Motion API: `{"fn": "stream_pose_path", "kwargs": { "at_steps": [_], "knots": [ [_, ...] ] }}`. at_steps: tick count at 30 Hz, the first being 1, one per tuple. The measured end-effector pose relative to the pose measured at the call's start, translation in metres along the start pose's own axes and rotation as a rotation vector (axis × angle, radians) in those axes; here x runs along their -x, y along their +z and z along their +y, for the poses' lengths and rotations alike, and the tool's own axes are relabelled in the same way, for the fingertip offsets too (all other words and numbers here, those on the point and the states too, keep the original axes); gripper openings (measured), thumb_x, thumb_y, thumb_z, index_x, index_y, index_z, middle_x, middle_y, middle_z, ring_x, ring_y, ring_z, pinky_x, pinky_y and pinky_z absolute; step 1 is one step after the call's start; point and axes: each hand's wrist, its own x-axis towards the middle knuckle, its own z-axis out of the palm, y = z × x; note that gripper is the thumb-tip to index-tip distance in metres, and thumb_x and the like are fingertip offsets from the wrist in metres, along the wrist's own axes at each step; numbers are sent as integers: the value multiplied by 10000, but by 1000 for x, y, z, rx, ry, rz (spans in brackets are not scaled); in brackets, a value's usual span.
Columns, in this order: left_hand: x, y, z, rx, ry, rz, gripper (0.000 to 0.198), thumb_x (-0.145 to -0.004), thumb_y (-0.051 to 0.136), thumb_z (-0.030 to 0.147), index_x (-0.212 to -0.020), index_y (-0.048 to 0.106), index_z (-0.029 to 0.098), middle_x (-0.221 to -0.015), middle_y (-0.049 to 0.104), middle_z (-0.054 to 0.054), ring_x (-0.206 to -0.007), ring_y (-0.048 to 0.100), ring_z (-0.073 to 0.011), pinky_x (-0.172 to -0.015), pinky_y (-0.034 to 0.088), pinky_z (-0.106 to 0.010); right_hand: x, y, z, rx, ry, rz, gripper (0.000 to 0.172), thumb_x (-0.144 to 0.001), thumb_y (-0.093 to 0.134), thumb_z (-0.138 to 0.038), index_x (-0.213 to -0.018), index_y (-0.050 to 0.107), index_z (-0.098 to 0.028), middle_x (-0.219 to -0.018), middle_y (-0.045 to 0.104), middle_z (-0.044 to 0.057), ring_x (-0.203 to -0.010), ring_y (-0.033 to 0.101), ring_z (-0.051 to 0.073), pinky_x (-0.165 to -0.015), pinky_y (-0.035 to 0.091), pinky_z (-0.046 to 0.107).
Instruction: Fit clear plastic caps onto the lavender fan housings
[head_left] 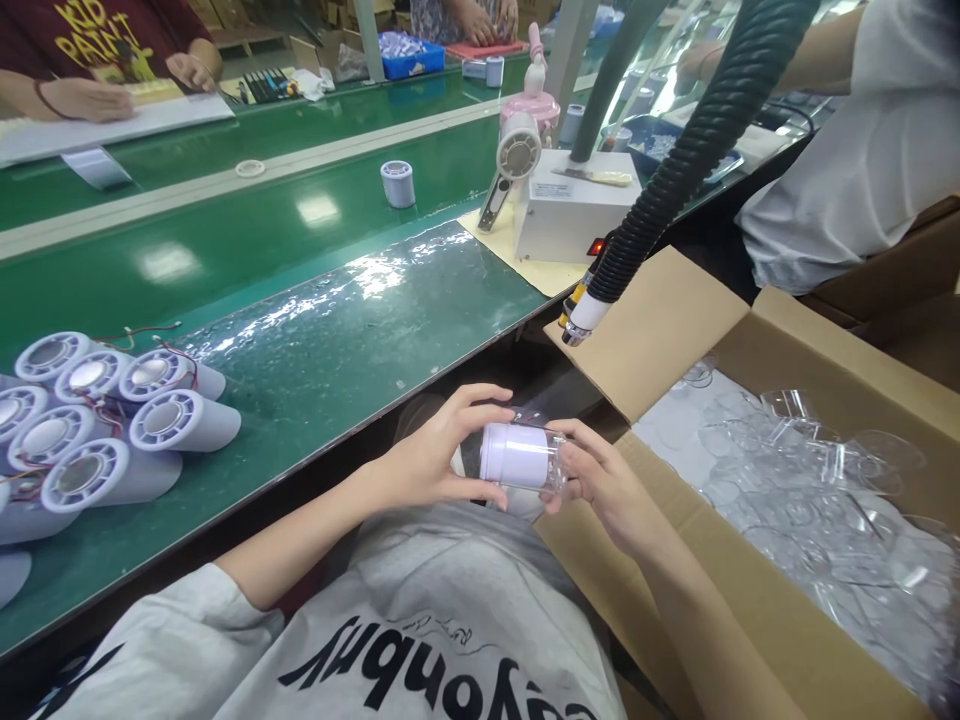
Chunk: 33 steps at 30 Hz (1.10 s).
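In front of my body I hold a lavender cylindrical fan housing (517, 456) on its side. My left hand (442, 455) curves round its left end, thumb below and fingers above. My right hand (600, 478) grips a clear plastic cup-shaped cover (556, 470) at the other end; the cover appears to lie around the housing. A thin wire with a small connector shows along the top of the housing. On the bench to the left lie several similar lavender housings (180, 420), with round vented ends and red and black wires.
An open cardboard box (667, 330) of clear plastic covers (817, 500) stands at right. A black ribbed hose (675, 180) hangs above it. A white device (577, 210) and a handheld fan (517, 155) are on the bench. One housing (397, 185) stands on the green belt (315, 170). Co-workers sit nearby.
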Motion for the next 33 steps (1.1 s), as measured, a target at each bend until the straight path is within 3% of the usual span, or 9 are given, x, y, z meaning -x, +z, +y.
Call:
{"fn": "stream_pose_path", "kwargs": {
  "at_steps": [2,8,13,16,19,23,26,30,33],
  "knots": [
    [2,1,-1,118,-78,21,916,-638,869,336,-1409,377,295,-1431,411,-164,-1270,516,-300,-988,546,-474,1,1,-1,28,-8,-6,423,-854,662,-549,-1059,577,-189,-812,623,8,-579,643,148,-516,586,258],
    [8,4,-3,296,-206,61,1010,-592,892,323,-1451,362,343,-1470,414,-144,-1187,618,-291,-1019,532,-492,0,3,-1,5,-5,-10,468,-849,663,-585,-1077,567,-188,-858,633,16,-582,657,139,-522,594,246],
    [6,-2,-3,191,-127,52,840,-608,882,335,-1364,518,299,-1432,487,-139,-1261,557,-311,-1009,534,-471,-2,5,1,-78,95,-69,545,-807,677,-651,-1067,543,-192,-724,639,-7,-548,648,138,-490,583,220],
    [6,-6,-2,98,-73,-55,725,-630,864,379,-1297,597,280,-1412,520,-147,-1254,557,-317,-1046,487,-494,-4,9,1,-110,148,-90,541,-768,688,-685,-903,555,-178,-666,642,4,-513,631,129,-442,555,189],
    [7,-8,0,121,-81,-158,707,-700,825,366,-1348,553,284,-1424,520,-150,-1255,560,-301,-1049,477,-467,-4,12,-1,-147,252,-102,544,-769,660,-704,-806,556,-172,-593,636,15,-426,597,115,-376,505,158],
    [8,-3,7,166,-191,-121,658,-767,775,307,-1371,519,265,-1336,594,-135,-1209,587,-273,-1002,498,-419,-4,14,-2,-185,465,-156,598,-917,425,-698,-739,593,-152,-567,644,55,-356,545,84,-307,412,109],
    [8,-1,15,241,-352,-102,663,-742,790,341,-1345,534,238,-1221,640,-116,-1082,633,-249,-876,552,-354,-3,14,1,-168,529,-218,724,-948,248,-724,-722,618,-145,-511,605,50,-298,470,72,-251,314,110],
    [9,-1,25,403,-500,-85,601,-758,773,335,-1306,552,229,-1177,626,-96,-994,641,-203,-802,570,-299,0,12,10,-10,316,-193,826,-793,343,-889,-779,649,-123,-551,615,73,-387,553,134,-321,424,185],
    [10,-2,30,497,-571,-63,587,-769,762,335,-1303,545,225,-1154,620,-91,-941,639,-185,-768,571,-287,6,10,12,108,3,-109,776,-819,427,-838,-1064,657,-140,-828,683,107,-637,657,204,-551,574,289]
  ]
}}
